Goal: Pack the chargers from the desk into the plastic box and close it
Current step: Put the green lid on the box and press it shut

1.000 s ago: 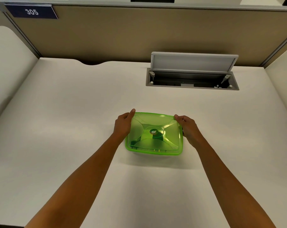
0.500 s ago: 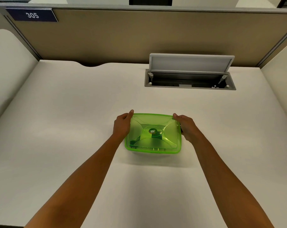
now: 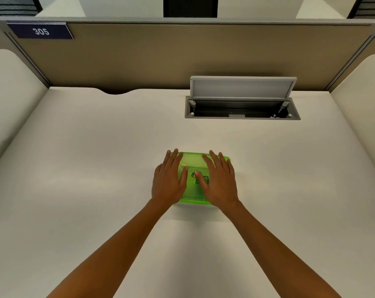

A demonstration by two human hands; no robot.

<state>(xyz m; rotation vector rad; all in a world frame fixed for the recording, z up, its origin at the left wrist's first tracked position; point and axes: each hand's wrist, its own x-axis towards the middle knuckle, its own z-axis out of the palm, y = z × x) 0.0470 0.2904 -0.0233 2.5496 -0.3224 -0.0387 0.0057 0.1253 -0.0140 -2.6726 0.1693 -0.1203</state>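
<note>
Office cubicle w/ tan partition (image 3: 182,57) across the top of the frame, a "305" sign (image 3: 40,31) upper left, rounded side panels at both edges. Most of the frame is the pale table (image 3: 85,168), bare apart from the box; no chargers left lying on it. Upper right of centre, a cable hatch (image 3: 242,108) is sunk in the table, its grey flap standing up.

Just below centre sits the green plastic box (image 3: 194,195), lid on, see-thru. Something dark shows through the lid, prob. the chargers, can't tell for sure. Left hand (image 3: 169,179) lies flat on the lid's left part, right hand (image 3: 219,181) flat on the right part; fingers spread, palms down, neither grip closed round anything, just bearing on the lid.

Handling, my read: light, thin plastic, a bit flexy, smooth so it may slide on the table. Best hold = the short sides by the rim; to seal, press at corners + edges, since the centre will likely flex. Looks like the last step, task nearly done.
</note>
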